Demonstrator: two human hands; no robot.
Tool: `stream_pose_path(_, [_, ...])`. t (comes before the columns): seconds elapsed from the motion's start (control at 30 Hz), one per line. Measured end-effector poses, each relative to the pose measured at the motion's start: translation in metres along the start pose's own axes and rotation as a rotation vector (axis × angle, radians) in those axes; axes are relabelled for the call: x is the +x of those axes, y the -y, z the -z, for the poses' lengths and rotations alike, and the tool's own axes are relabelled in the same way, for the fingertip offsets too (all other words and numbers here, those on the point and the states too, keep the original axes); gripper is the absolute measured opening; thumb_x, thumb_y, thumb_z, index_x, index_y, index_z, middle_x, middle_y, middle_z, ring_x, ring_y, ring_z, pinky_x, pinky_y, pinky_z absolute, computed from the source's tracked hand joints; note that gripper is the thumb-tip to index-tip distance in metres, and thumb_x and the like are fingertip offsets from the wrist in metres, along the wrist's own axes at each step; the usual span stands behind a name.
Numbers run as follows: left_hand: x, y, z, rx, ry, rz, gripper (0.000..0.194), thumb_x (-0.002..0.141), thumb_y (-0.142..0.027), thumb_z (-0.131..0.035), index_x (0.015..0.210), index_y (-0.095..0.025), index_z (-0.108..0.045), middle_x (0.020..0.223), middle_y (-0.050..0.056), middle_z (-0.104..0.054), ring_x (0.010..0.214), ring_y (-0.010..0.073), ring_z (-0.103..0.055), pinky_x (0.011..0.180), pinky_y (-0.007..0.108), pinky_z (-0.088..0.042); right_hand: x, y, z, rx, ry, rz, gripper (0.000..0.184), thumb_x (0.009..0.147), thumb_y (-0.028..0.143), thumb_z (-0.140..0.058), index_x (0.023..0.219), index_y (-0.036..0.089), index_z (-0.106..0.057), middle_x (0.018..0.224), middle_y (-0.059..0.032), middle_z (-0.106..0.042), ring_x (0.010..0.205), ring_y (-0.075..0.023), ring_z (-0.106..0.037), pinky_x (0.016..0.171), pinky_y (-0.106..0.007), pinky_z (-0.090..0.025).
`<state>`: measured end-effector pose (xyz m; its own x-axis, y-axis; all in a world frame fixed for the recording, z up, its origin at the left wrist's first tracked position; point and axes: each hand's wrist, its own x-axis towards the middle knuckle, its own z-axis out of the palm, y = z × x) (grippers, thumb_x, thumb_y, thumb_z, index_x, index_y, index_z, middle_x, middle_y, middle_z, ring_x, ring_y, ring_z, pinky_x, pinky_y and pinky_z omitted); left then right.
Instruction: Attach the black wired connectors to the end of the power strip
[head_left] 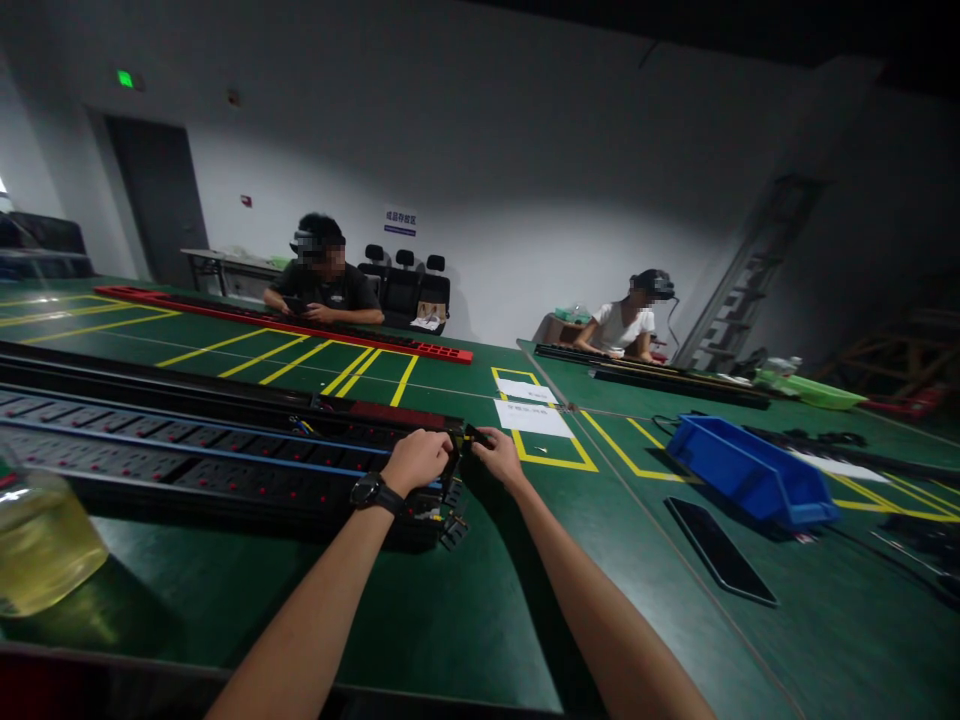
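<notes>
Long black power strips (247, 478) with rows of sockets and red dots lie side by side on the green table, a blue line running along them. At their right end my left hand (418, 462), with a black watch on its wrist, rests with bent fingers on the end of a strip; its fingertips are partly hidden. My right hand (496, 458) pinches a small black part (475, 435) beside that end, close to my left fingers. Small wires and black fittings (453, 528) stick out below my left hand.
A blue bin (750, 470) and a phone (720, 550) lie to the right. Paper sheets (534, 418) and yellow tape lines mark the table. A jar of yellow liquid (46, 545) stands at near left. Two people work across the table, one by a red strip (442, 352).
</notes>
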<state>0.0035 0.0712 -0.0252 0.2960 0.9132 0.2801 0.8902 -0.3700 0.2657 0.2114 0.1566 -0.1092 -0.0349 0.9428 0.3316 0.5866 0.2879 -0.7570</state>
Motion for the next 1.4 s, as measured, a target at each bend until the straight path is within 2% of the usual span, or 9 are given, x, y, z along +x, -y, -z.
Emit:
stream_pose_path(0.17, [0.001, 0.001, -0.003, 0.02, -0.007, 0.009, 0.031, 0.091, -0.02, -0.048, 0.104, -0.028, -0.075, 0.105, 0.005, -0.077, 0.102, 0.0225, -0.07, 0.088, 0.031, -0.053, -0.006, 0.015, -0.001, -0.188, -0.056, 0.017, 0.028, 0.086, 0.038, -0.062, 0.102, 0.02, -0.076, 0.088, -0.0054, -0.076, 0.081, -0.0216, -0.07, 0.069, -0.027, -0.046])
stream_pose_path(0.4, [-0.001, 0.001, -0.002, 0.026, -0.014, 0.0, 0.032, 0.09, -0.019, -0.047, 0.102, -0.029, -0.074, 0.105, 0.003, -0.078, 0.102, 0.0231, -0.069, 0.085, 0.032, -0.053, -0.014, 0.031, -0.001, -0.435, -0.068, 0.03, 0.022, 0.092, 0.029, -0.06, 0.107, 0.021, -0.074, 0.098, -0.0085, -0.077, 0.089, -0.0228, -0.07, 0.076, -0.028, -0.046])
stream_pose_path(0.7, [-0.001, 0.001, 0.0, 0.031, -0.002, -0.003, 0.031, 0.092, -0.02, -0.046, 0.104, -0.028, -0.074, 0.104, 0.004, -0.077, 0.1, 0.0222, -0.069, 0.087, 0.03, -0.053, -0.015, 0.028, -0.003, -0.332, -0.089, 0.012, 0.024, 0.091, 0.031, -0.061, 0.11, 0.022, -0.072, 0.1, -0.0078, -0.077, 0.092, -0.0233, -0.07, 0.078, -0.028, -0.046])
stream_pose_path(0.83, [-0.001, 0.0, 0.001, 0.025, 0.003, -0.003, 0.031, 0.092, -0.02, -0.046, 0.104, -0.028, -0.074, 0.105, 0.004, -0.077, 0.101, 0.0227, -0.07, 0.087, 0.031, -0.053, -0.015, 0.024, 0.001, -0.234, -0.105, 0.002, 0.032, 0.089, 0.037, -0.061, 0.114, 0.019, -0.07, 0.092, -0.0075, -0.076, 0.085, -0.024, -0.07, 0.075, -0.03, -0.047])
stream_pose_path(1.07, [0.0, 0.001, 0.003, 0.01, 0.008, -0.01, 0.03, 0.093, -0.021, -0.047, 0.104, -0.028, -0.074, 0.108, 0.004, -0.078, 0.103, 0.0219, -0.07, 0.089, 0.03, -0.052, -0.022, 0.034, 0.035, -0.013, -0.19, -0.097, 0.048, 0.088, 0.054, -0.057, 0.112, 0.015, -0.067, 0.087, -0.0084, -0.073, 0.079, -0.0226, -0.066, 0.07, -0.03, -0.046])
stream_pose_path(1.13, [0.0, 0.001, 0.002, 0.005, 0.007, -0.013, 0.03, 0.093, -0.022, -0.047, 0.104, -0.028, -0.074, 0.107, 0.004, -0.078, 0.103, 0.0218, -0.07, 0.089, 0.03, -0.052, -0.033, 0.041, 0.048, 0.079, -0.102, -0.027, 0.043, 0.089, 0.053, -0.054, 0.102, 0.015, -0.069, 0.082, -0.0065, -0.07, 0.074, -0.02, -0.063, 0.067, -0.029, -0.045])
stream_pose_path(1.23, [0.001, 0.002, 0.002, 0.011, 0.008, -0.016, 0.03, 0.093, -0.023, -0.047, 0.105, -0.028, -0.074, 0.108, 0.004, -0.077, 0.103, 0.0226, -0.069, 0.089, 0.031, -0.052, -0.057, 0.051, 0.06, 0.233, 0.255, 0.102, 0.039, 0.09, 0.052, -0.057, 0.092, 0.015, -0.069, 0.077, -0.0041, -0.068, 0.067, -0.016, -0.058, 0.062, -0.026, -0.045])
stream_pose_path(1.3, [0.001, 0.003, 0.001, 0.022, 0.01, -0.015, 0.031, 0.092, -0.023, -0.046, 0.105, -0.028, -0.074, 0.108, 0.004, -0.077, 0.103, 0.0233, -0.069, 0.088, 0.032, -0.052, -0.075, 0.055, 0.062, 0.323, 0.476, 0.13, 0.039, 0.089, 0.052, -0.062, 0.095, 0.014, -0.07, 0.081, -0.0042, -0.068, 0.066, -0.0144, -0.057, 0.061, -0.025, -0.045])
stream_pose_path(1.4, [0.002, 0.003, 0.001, 0.034, 0.01, -0.003, 0.032, 0.092, -0.022, -0.046, 0.105, -0.028, -0.074, 0.108, 0.004, -0.077, 0.104, 0.0228, -0.069, 0.088, 0.031, -0.052, -0.095, 0.059, 0.057, 0.348, 0.571, 0.155, 0.04, 0.087, 0.051, -0.068, 0.105, 0.015, -0.071, 0.087, -0.0042, -0.068, 0.071, -0.0142, -0.058, 0.063, -0.024, -0.045])
